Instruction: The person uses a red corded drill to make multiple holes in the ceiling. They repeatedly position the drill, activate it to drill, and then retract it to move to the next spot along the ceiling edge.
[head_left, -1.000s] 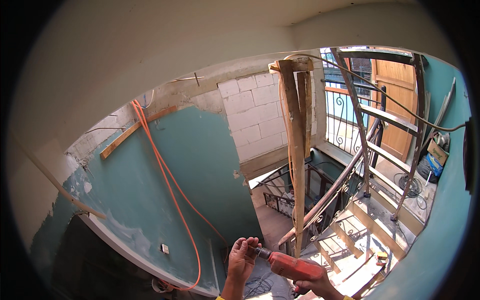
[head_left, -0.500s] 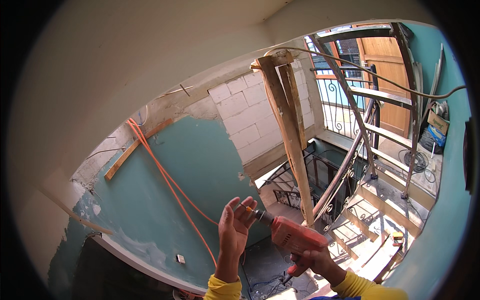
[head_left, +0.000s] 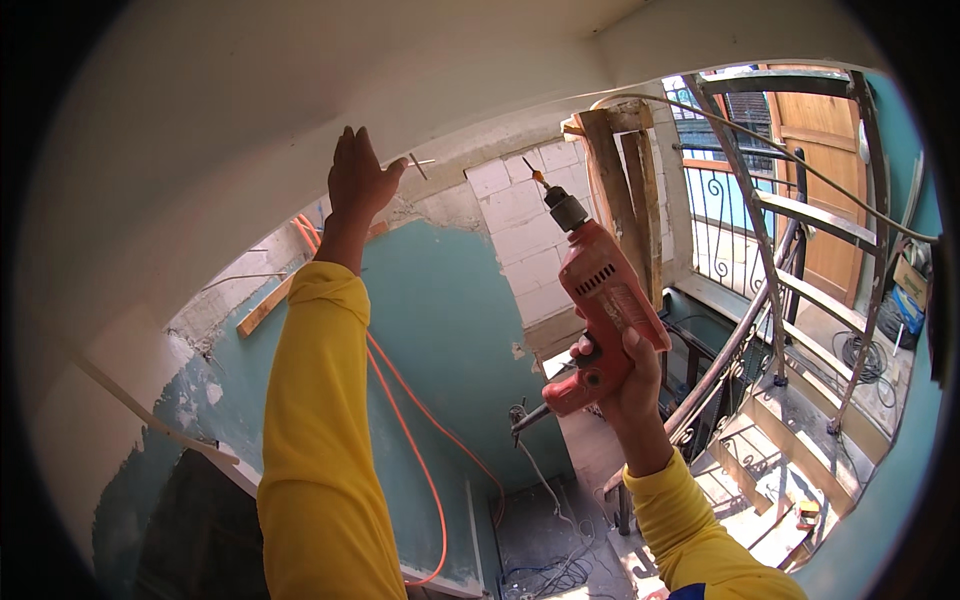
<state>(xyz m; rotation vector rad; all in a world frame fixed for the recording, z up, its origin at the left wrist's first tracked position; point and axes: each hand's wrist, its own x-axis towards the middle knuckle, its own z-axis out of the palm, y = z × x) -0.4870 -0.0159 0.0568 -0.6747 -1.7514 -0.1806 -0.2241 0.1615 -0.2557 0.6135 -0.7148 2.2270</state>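
In my right hand point(head_left: 632, 385) is a red electric drill point(head_left: 612, 285), gripped by its handle and tilted so the chuck points up. A thin bit with a yellowish collar point(head_left: 539, 177) sticks out of the chuck, short of the white ceiling panel point(head_left: 250, 110). My left hand point(head_left: 360, 180) is raised to the panel's lower edge, fingers stretched out and thumb apart, holding nothing. It seems to rest against the panel, though exact contact is hard to tell. The drill's dark cord point(head_left: 530, 418) hangs from the handle's bottom.
A metal ladder point(head_left: 770, 230) stands on the stairs point(head_left: 750, 440) at the right, beside a curved railing point(head_left: 735, 320). Wooden posts point(head_left: 608, 165) rise in front of a white block wall point(head_left: 515, 230). An orange hose point(head_left: 405, 450) hangs along the teal wall point(head_left: 430, 310). Cables point(head_left: 560, 575) lie on the floor below.
My left hand has left the drill's bit and risen up and left to the panel. The drill in my right hand has lifted and swung from pointing left to pointing up.
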